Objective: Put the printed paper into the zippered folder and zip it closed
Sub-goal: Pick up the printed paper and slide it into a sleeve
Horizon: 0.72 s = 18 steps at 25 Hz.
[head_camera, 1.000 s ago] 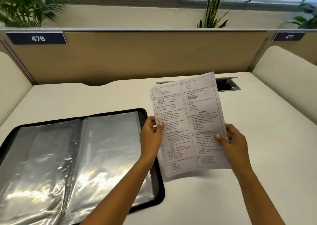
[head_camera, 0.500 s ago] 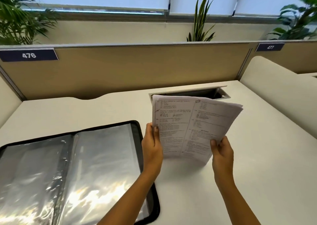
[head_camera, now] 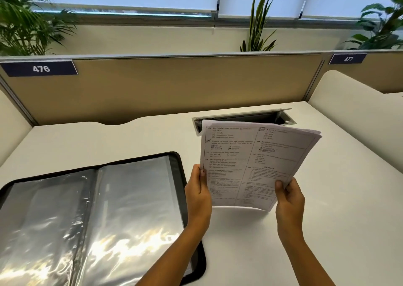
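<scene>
The printed paper, a thin stack of white sheets with two columns of text, stands nearly upright with its bottom edge on or just above the white desk, to the right of the folder. My left hand grips its left edge and my right hand grips its lower right edge. The black zippered folder lies open flat on the desk at the left, showing shiny clear plastic sleeves. Its right edge lies just under my left forearm.
A metal cable hatch is set in the desk right behind the paper. A tan partition with number plates 476 and 477 closes the back. Cream side panels bound the desk at right and left. Plants stand behind the partition.
The paper has gone from tilted and held up over the desk to nearly upright with its bottom edge down near the desk. The view tilted up slightly. Both hands kept their grip.
</scene>
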Each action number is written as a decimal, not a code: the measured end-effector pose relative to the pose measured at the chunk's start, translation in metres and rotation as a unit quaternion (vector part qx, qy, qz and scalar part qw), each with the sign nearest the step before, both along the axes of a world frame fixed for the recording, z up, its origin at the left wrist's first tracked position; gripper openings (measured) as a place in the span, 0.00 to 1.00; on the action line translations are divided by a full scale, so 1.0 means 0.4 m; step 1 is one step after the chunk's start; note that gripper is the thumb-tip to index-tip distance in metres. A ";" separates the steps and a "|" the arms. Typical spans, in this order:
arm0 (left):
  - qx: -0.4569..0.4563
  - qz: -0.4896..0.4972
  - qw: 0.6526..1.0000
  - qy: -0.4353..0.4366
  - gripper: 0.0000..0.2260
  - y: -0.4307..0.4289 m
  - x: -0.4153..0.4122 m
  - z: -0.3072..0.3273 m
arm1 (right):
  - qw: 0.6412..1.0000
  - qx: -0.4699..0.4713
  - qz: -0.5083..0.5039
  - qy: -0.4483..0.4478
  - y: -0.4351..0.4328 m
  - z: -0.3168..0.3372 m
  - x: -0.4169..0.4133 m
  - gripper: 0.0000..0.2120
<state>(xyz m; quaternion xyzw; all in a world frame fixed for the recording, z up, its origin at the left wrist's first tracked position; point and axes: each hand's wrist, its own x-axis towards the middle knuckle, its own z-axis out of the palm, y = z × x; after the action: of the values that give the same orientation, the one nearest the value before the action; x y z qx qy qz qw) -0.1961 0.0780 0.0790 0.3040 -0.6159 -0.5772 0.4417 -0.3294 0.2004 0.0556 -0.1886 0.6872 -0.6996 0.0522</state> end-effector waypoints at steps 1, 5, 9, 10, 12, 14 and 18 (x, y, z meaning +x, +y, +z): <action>-0.004 0.003 1.000 0.002 0.11 -0.001 -0.002 0.002 | 1.000 -0.001 -0.004 0.008 -0.001 0.004 -0.003 0.12; -0.003 0.002 1.000 -0.001 0.11 -0.002 0.002 -0.007 | 1.000 -0.005 -0.008 0.001 0.004 -0.011 -0.006 0.11; 0.001 -0.010 1.000 -0.022 0.10 -0.005 0.012 -0.021 | 1.000 0.003 0.006 -0.009 0.006 -0.023 -0.012 0.09; 0.000 -0.007 1.000 -0.025 0.10 -0.007 0.010 -0.023 | 1.000 0.001 0.005 -0.005 0.005 -0.020 -0.013 0.10; 0.003 0.001 0.999 -0.032 0.10 -0.008 0.007 -0.028 | 1.000 0.001 0.009 -0.004 0.004 -0.022 -0.012 0.10; 0.011 -0.006 0.999 -0.040 0.10 -0.006 0.008 -0.040 | 1.000 0.008 0.015 -0.014 0.006 -0.034 -0.006 0.10; 0.026 0.004 0.998 -0.061 0.11 -0.011 0.014 -0.042 | 0.999 0.042 0.017 0.004 0.001 -0.026 -0.009 0.08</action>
<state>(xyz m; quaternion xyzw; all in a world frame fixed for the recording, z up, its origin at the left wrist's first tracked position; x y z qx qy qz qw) -0.1906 0.0734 0.0622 0.3525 -0.6255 -0.5714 0.3974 -0.3329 0.2008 0.0453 -0.2002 0.7127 -0.6688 0.0690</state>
